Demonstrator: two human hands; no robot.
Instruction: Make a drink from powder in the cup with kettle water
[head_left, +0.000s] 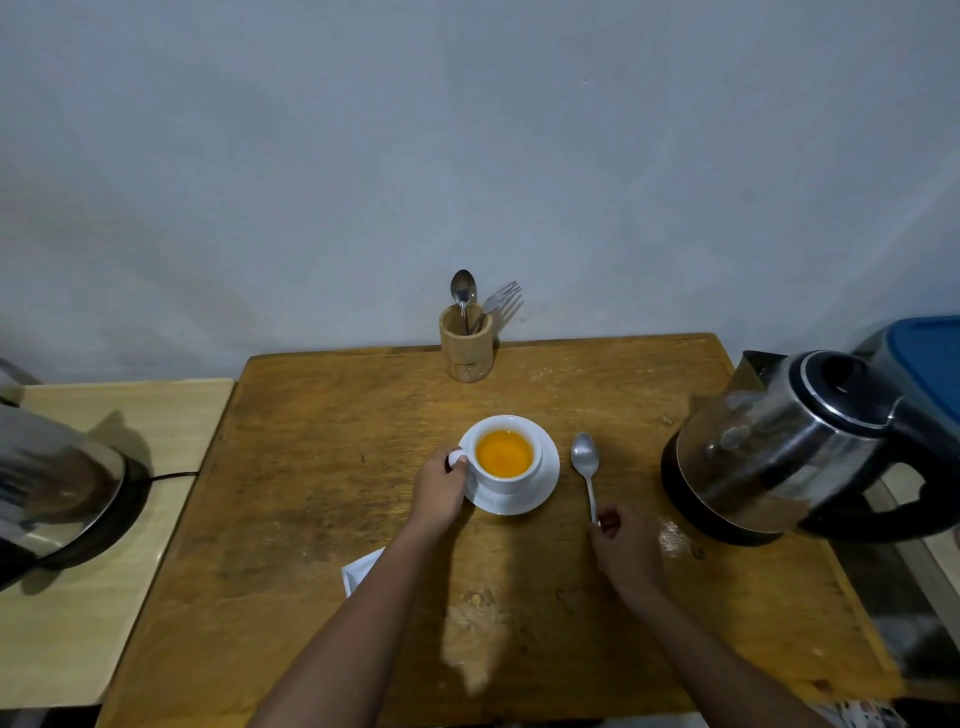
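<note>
A white cup (506, 480) filled with orange drink stands on a white saucer (540, 493) in the middle of the wooden table (322, 509). My left hand (440, 488) grips the cup's handle at its left side. A metal spoon (586, 465) lies on the table just right of the saucer, bowl pointing away. My right hand (626, 551) pinches the near end of its handle. The steel electric kettle (779, 447) with black lid and base stands at the table's right edge.
A wooden holder (466, 347) with a spoon and a fork stands at the table's far edge by the wall. A white packet (359, 569) lies under my left forearm. A shiny metal appliance (57, 493) sits on the lower left table. A blue-lidded container (924, 364) is far right.
</note>
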